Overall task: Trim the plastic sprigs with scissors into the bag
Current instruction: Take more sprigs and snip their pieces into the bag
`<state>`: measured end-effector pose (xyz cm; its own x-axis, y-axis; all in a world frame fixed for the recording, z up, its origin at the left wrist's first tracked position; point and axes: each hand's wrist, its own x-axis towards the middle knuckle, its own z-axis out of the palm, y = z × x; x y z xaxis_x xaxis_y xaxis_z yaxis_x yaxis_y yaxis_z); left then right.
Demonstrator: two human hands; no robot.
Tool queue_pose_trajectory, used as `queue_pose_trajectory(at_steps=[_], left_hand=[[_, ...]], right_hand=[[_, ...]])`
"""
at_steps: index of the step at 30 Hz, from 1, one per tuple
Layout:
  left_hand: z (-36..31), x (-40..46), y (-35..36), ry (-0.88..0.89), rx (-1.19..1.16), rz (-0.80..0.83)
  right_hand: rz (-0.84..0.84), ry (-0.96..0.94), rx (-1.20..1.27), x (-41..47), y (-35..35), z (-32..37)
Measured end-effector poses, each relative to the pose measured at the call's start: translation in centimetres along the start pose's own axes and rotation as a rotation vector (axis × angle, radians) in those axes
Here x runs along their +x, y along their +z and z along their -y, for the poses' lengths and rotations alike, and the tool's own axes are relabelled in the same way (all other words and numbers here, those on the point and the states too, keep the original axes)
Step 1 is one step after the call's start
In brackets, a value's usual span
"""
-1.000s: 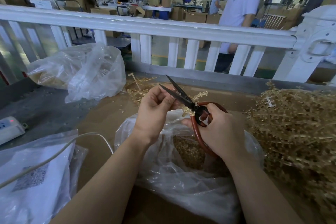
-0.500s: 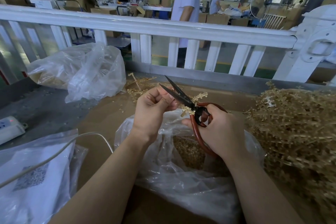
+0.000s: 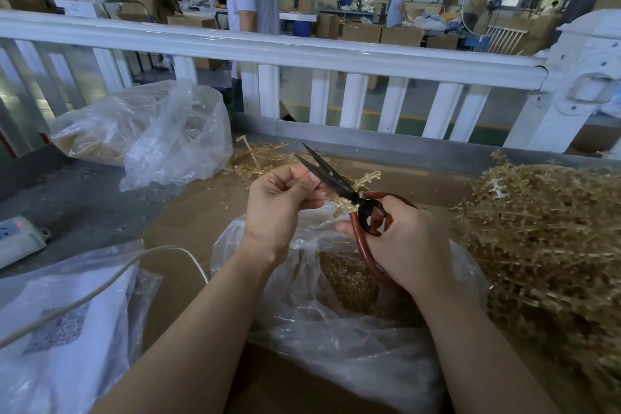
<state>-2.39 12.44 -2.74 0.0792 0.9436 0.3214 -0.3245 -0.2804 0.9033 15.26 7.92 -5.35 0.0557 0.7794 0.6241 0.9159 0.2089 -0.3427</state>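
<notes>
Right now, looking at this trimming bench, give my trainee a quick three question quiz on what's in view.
1. True or false: the scissors have their blades closed.
2. Which hand pinches the plastic sprig: A left hand, B right hand?
3. Fill in: the untrimmed sprig pile lies to the person's ____.

Key
1. False, the blades stand apart.
2. A. The right hand holds the scissors' red handles, above the open clear bag.
3. Right.
</notes>
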Motion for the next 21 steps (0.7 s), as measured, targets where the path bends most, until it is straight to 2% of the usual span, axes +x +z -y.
queue_pose_trajectory(at_steps=[5,12,21], left_hand=[[0.04,-0.06,-0.05,0.031,0.057,0.0],[0.29,-0.18,0.21,0.125,0.283,0.057],[0.35,-0.09,0.17,0.138,0.287,0.078]], right_hand=[[0.023,0.02,-0.007,0.03,0.01,-0.07],[-0.023,0.031,0.015,0.17,-0.04,0.04],[-0.032,-0.002,0.037,0.09,-0.25,0.01]])
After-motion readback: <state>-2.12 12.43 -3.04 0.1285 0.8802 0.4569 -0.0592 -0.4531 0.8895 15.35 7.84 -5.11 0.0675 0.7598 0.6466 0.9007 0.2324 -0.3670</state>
